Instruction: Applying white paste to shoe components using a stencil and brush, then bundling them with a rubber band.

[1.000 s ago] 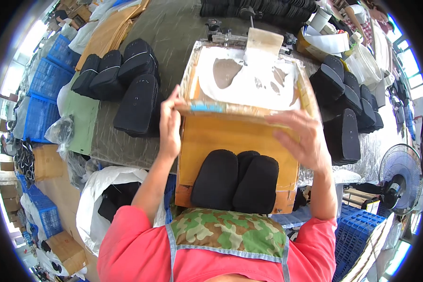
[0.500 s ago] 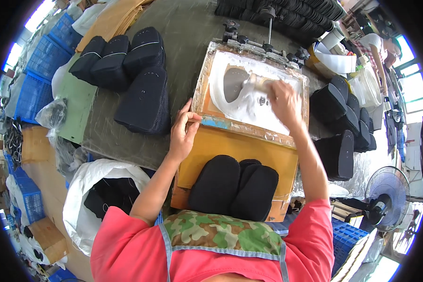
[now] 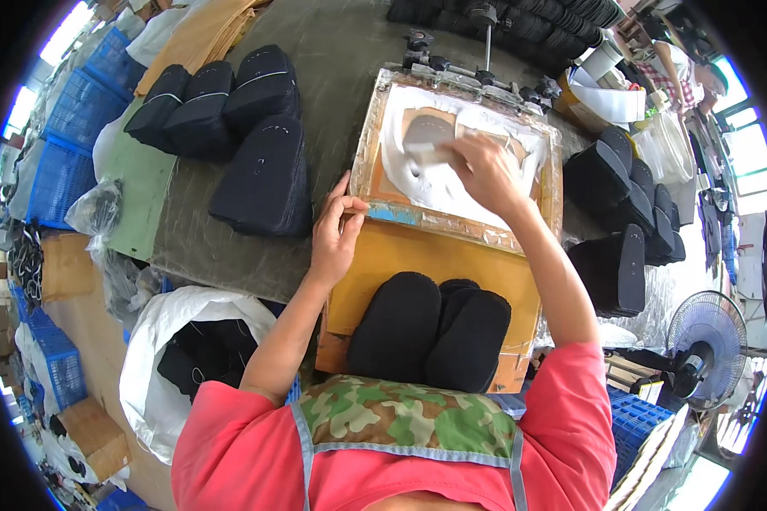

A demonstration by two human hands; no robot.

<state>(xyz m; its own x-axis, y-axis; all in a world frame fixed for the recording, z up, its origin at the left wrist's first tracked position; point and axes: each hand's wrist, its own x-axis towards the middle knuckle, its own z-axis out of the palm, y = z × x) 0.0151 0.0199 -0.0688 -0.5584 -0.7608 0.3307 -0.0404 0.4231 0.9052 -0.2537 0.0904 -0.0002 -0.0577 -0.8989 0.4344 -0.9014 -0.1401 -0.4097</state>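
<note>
A screen-printing frame (image 3: 462,232) with worn wooden edges lies in front of me, white ink (image 3: 409,180) spread thickly over its mesh. My right hand (image 3: 487,175) is closed around a squeegee (image 3: 433,154) that touches the inked mesh; the fingers hide part of it. At the frame's near left corner, my left hand (image 3: 338,232) grips the wooden edge between thumb and fingers. Nearer to me, black sole-shaped pads (image 3: 395,328) rest on a yellow-brown board (image 3: 358,264), close to my camouflage apron.
Stacks of black pads (image 3: 262,183) stand left of the frame, and more stacks (image 3: 607,271) to its right. Clamps (image 3: 486,78) hold the frame's far edge. A white sack (image 3: 145,366) sits at lower left, a fan (image 3: 706,349) at right. Another person (image 3: 677,72) is at far right.
My right hand has drawn the squeegee leftward and slightly nearer across the mesh, shifting the white ink. My left hand stays on the frame corner.
</note>
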